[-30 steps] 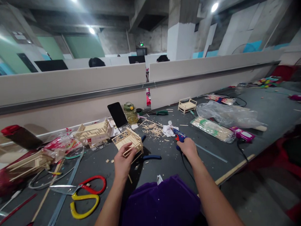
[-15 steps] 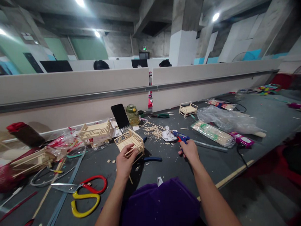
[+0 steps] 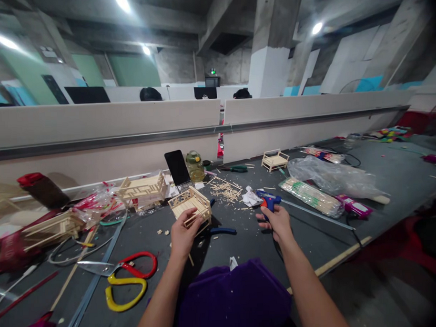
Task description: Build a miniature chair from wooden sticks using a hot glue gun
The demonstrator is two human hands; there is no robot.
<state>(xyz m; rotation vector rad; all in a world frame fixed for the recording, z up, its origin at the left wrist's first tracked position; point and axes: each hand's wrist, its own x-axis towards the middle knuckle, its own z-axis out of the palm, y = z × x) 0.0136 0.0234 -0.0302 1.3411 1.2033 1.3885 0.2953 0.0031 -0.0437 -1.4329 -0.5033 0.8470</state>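
Observation:
My left hand [image 3: 183, 236] is closed on a small model bench made of wooden sticks [image 3: 189, 205], holding it by its near edge just above the dark table [image 3: 242, 234]. My right hand [image 3: 277, 222] grips the handle of a blue glue gun [image 3: 268, 200], its nozzle pointing left toward a crumpled white tissue [image 3: 250, 197]. A pile of short cut sticks [image 3: 226, 189] lies between the bench and the tissue. Blue-handled pliers [image 3: 220, 230] lie under the bench.
Red and yellow scissors [image 3: 125, 281] and a metal ruler [image 3: 93, 287] lie at the left. Other stick models [image 3: 142, 190] [image 3: 274, 159], a phone [image 3: 177, 167], a jar [image 3: 195, 166], a packet of sticks [image 3: 310, 196] and a plastic bag [image 3: 329, 171] stand around. Purple cloth [image 3: 233, 301] covers my lap.
My right hand has lifted the glue gun off the table and brought it toward me. My left hand keeps hold of the bench with little movement.

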